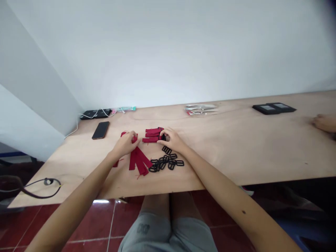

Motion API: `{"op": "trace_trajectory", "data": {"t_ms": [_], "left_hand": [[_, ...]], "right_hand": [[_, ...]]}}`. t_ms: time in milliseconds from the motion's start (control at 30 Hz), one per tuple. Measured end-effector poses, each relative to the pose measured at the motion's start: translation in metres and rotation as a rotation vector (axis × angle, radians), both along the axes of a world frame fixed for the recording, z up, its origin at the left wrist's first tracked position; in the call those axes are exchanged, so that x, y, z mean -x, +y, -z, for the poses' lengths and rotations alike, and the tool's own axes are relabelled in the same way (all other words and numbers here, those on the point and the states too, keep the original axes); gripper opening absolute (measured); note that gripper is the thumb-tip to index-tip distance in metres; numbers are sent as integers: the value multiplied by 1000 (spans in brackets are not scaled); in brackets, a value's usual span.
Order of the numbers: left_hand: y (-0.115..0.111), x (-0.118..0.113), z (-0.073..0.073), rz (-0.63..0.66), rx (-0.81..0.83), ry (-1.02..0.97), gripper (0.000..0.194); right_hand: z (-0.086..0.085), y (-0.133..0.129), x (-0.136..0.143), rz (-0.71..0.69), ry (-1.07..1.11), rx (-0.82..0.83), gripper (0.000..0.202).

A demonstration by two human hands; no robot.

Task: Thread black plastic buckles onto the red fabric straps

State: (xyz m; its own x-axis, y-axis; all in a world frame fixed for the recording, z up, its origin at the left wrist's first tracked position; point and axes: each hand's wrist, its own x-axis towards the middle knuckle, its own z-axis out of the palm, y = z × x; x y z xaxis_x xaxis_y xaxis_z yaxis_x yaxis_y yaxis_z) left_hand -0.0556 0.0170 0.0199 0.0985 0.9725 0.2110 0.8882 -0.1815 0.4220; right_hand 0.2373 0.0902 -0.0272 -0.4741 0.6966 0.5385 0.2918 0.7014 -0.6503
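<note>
Several red fabric strips (139, 161) lie fanned out on the wooden table, just below my left hand (128, 142). That hand's fingers are curled around a piece of red strip. My right hand (170, 139) has its thumb and fingers closed on the right end of a small stack of red strips (152, 135), where black buckles show at the fingertips. A loose pile of black buckles (163, 161) sits below my right hand, to the right of the fanned strips. Part of another red piece shows beside my left wrist.
A phone (100, 130) and a black box with white cables (96, 113) are at the back left. Flat packets (201, 109) lie near the wall. Two black cases (274, 108) are at the right, near another person's hand (324, 123). A dark cable loops at the left edge.
</note>
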Motion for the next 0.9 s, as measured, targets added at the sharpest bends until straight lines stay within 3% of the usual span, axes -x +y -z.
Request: {"op": "trace_trajectory", "data": {"t_ms": [233,367,500,633,767,900], "left_hand": [[-30,10,2,26,81,153,17],[-31,22,-4,40,87,111,11],[-34,27,-2,29,41,98,22],[-34,24,-3,-2,18,73,33],[-21,13,-7,1,-24,-95,46],[8,-11,3,4,-93,-414,50]], "right_hand": [[-7,-6,0,138,160,134,40],[-7,-16,-11,103,70,169,48],[-6,-33,-29,122,-29,167,48],[-7,-51,-40,67,-164,163,32],[-8,-56,-37,51,-272,101,22],[-8,-56,-35,0,-255,118,21]]}}
